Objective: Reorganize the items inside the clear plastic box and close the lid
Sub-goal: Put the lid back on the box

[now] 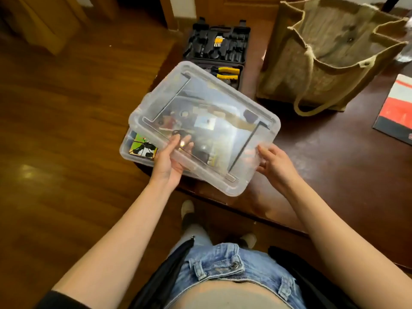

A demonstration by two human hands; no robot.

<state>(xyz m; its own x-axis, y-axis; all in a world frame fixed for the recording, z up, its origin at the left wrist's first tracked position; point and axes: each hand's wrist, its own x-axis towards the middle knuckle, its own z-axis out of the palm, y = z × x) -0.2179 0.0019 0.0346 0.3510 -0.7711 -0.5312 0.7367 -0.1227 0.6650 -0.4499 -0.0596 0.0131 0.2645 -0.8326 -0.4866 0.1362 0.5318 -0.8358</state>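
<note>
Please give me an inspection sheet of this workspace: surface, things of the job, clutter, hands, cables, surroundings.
Surface: dark brown wooden table, glossy.
Job's things: clear plastic lid held tilted above the clear plastic box; not yet closed; small items show inside.
Clutter: open black tool case with yellow-handled pliers; beige jute tote bag; red and white booklet.
Hands: left hand and right hand grip the lid's near edge.
Cables: nothing seen.
Surroundings: wooden floor.

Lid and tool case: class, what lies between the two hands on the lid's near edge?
In the head view, only the clear lid spans between the left hand and right hand; its near edge there is bare.
</note>
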